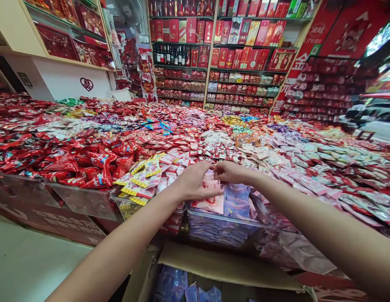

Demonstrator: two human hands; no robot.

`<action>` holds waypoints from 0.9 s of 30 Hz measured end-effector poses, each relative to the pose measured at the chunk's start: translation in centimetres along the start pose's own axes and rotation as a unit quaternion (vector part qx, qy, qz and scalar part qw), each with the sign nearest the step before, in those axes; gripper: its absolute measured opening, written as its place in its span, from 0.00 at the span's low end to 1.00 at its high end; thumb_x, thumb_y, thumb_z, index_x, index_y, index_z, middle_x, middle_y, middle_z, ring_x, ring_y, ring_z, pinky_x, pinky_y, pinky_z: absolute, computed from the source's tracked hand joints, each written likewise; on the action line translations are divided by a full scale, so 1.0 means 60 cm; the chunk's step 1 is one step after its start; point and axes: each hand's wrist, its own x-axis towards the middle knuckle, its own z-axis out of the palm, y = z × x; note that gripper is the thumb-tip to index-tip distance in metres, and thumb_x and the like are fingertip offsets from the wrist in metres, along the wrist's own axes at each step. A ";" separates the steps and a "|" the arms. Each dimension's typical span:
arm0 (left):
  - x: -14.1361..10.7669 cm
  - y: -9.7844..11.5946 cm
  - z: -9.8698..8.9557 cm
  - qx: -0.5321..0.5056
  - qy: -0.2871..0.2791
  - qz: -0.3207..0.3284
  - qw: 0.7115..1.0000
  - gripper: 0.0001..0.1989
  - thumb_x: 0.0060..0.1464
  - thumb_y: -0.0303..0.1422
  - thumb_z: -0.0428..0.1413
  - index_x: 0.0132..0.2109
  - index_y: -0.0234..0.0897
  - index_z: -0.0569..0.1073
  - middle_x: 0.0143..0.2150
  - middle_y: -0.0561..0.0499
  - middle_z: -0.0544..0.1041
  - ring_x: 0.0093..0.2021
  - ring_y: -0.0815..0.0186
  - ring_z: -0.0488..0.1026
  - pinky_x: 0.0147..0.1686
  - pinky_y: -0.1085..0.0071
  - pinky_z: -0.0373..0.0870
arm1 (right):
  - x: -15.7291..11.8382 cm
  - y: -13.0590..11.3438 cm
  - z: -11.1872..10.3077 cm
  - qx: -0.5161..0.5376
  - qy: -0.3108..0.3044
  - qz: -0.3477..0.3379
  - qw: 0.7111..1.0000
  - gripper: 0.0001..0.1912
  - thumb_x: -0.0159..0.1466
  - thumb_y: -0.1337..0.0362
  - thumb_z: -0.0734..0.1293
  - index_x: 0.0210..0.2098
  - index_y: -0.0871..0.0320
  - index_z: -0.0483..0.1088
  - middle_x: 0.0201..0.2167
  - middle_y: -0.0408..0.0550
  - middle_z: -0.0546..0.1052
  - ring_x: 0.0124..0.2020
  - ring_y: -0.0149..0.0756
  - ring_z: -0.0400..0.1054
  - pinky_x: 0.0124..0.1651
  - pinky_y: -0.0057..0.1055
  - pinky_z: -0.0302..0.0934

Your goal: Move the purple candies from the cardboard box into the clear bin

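Observation:
Both of my hands are over a clear plastic bin (pixel 214 216) of flat candy packets. My left hand (pixel 196 181) reaches in from the left, thumb stretched out and apart from the fingers, above pink-and-white packets (pixel 212 203). From the right comes my right hand (pixel 234 173), its fingers bent but apart, close to the left fingertips. Beneath it lie purple packets (pixel 237 201), which also fill the lower part of the bin. Neither hand shows a packet clearly gripped; the undersides of the fingers are hidden.
Below the bin, an open cardboard box (pixel 226 264) contains more purple packets (pixel 172 281). Yellow-and-white packets (pixel 141 180) and red cone-shaped packets (pixel 97 165) fill bins leftward. Pink packets (pixel 314 184) lie right. Shelves (pixel 210 54) of bottles and red boxes stand behind.

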 end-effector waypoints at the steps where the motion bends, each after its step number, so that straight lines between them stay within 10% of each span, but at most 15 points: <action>1: 0.002 -0.001 -0.002 0.011 -0.003 0.007 1.000 0.24 0.47 0.47 0.49 0.48 0.36 0.63 0.44 0.45 0.70 0.43 0.61 0.66 0.43 0.66 0.60 | 0.002 0.001 0.004 -0.029 0.016 -0.005 0.999 0.11 0.51 0.70 0.61 0.33 0.62 0.69 0.29 0.48 0.75 0.29 0.32 0.66 0.27 0.23 0.57; 7: -0.009 0.015 -0.028 0.105 -0.086 0.023 0.990 0.20 0.56 0.43 0.38 0.40 0.35 0.67 0.39 0.45 0.72 0.43 0.60 0.66 0.45 0.62 0.56 | -0.016 0.007 -0.009 -0.110 0.098 -0.015 0.989 0.14 0.52 0.67 0.61 0.39 0.61 0.69 0.37 0.50 0.75 0.35 0.35 0.67 0.33 0.24 0.57; 13: -0.048 0.047 -0.041 0.102 -0.118 0.035 0.987 0.26 0.51 0.49 0.43 0.48 0.35 0.63 0.48 0.42 0.67 0.49 0.56 0.62 0.47 0.62 0.57 | -0.036 0.014 -0.015 -0.089 -0.052 -0.037 0.994 0.11 0.52 0.61 0.62 0.32 0.57 0.73 0.29 0.45 0.76 0.28 0.32 0.66 0.27 0.24 0.55; 20: -0.075 0.044 -0.022 0.104 -0.090 0.035 0.990 0.23 0.54 0.43 0.43 0.53 0.35 0.60 0.57 0.41 0.59 0.58 0.56 0.52 0.54 0.60 0.51 | -0.021 0.013 0.000 -0.028 -0.040 -0.025 0.998 0.08 0.49 0.65 0.64 0.29 0.57 0.72 0.22 0.41 0.73 0.23 0.28 0.63 0.23 0.22 0.52; 27: -0.042 0.034 -0.035 0.106 -0.078 0.003 0.991 0.21 0.57 0.39 0.37 0.52 0.34 0.61 0.55 0.43 0.63 0.55 0.61 0.57 0.53 0.65 0.54 | -0.009 0.027 -0.033 0.033 0.116 0.018 0.992 0.08 0.54 0.64 0.61 0.28 0.60 0.70 0.25 0.45 0.74 0.26 0.29 0.64 0.24 0.22 0.54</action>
